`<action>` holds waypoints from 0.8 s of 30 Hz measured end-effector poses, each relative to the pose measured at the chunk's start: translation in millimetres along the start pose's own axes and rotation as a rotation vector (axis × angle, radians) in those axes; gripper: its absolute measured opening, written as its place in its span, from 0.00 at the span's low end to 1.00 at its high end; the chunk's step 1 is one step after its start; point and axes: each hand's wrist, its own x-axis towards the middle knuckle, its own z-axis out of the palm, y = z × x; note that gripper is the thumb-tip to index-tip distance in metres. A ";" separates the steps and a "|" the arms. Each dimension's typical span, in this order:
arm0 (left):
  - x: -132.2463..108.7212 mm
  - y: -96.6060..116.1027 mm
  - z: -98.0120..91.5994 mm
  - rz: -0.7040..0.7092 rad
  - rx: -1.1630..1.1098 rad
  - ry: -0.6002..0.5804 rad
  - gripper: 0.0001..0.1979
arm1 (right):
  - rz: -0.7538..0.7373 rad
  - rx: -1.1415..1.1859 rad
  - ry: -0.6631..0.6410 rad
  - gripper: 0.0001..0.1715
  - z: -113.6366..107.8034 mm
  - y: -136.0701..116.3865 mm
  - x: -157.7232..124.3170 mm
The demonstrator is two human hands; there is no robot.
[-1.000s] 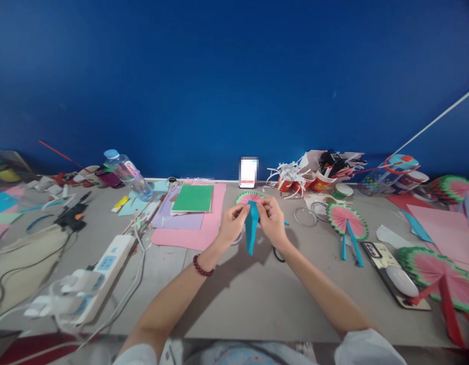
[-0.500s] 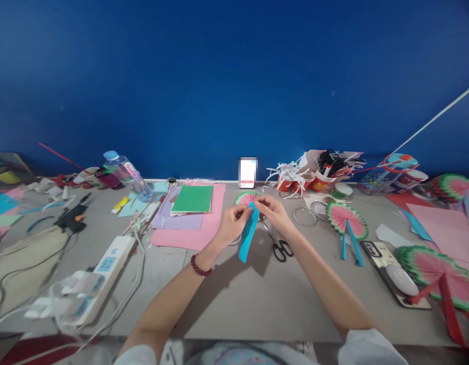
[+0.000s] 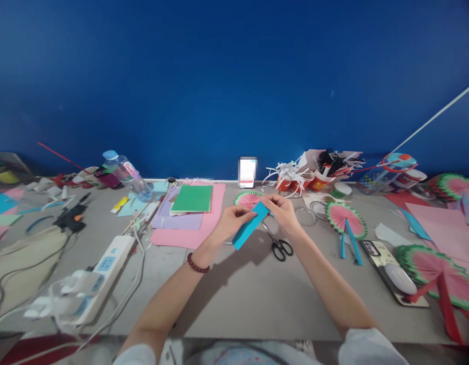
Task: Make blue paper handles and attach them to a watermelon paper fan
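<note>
A blue paper strip (image 3: 248,230) is held slantwise above the table, its lower end pointing toward me on the left. My left hand (image 3: 234,221) pinches its left edge near the middle, thumb on top. The strip's upper right end sits between the fingers of my right hand (image 3: 283,212). Behind my hands a pleated pink-and-green paper fan (image 3: 248,198) lies partly covered. Black-handled scissors (image 3: 282,249) rest on the table below my right hand, their blades pointing away.
Left are a power strip (image 3: 105,274), a glue gun (image 3: 71,215) and a tilted water bottle (image 3: 128,175). A green paper stack (image 3: 192,198) lies on pink sheets. On the right are a finished fan (image 3: 347,223), a phone (image 3: 374,253) with a mouse (image 3: 400,279), and paper cups (image 3: 321,181).
The blue strip has turned from nearly upright to a clear slant, its lower end swinging left and its upper end moving right. My right hand has shifted slightly right with it.
</note>
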 end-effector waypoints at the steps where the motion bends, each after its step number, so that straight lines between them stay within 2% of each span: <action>1: -0.2 1.1 -1.6 -0.015 0.011 0.000 0.16 | -0.008 0.002 0.015 0.16 -1.7 -0.5 0.8; 7: -0.3 6.8 -9.2 -0.022 0.047 -0.024 0.16 | -0.077 0.008 0.055 0.16 -6.5 -2.6 2.4; 24: 1.2 6.5 -10.6 -0.045 0.059 0.004 0.15 | -0.055 -0.052 0.099 0.15 -5.9 -2.3 -0.6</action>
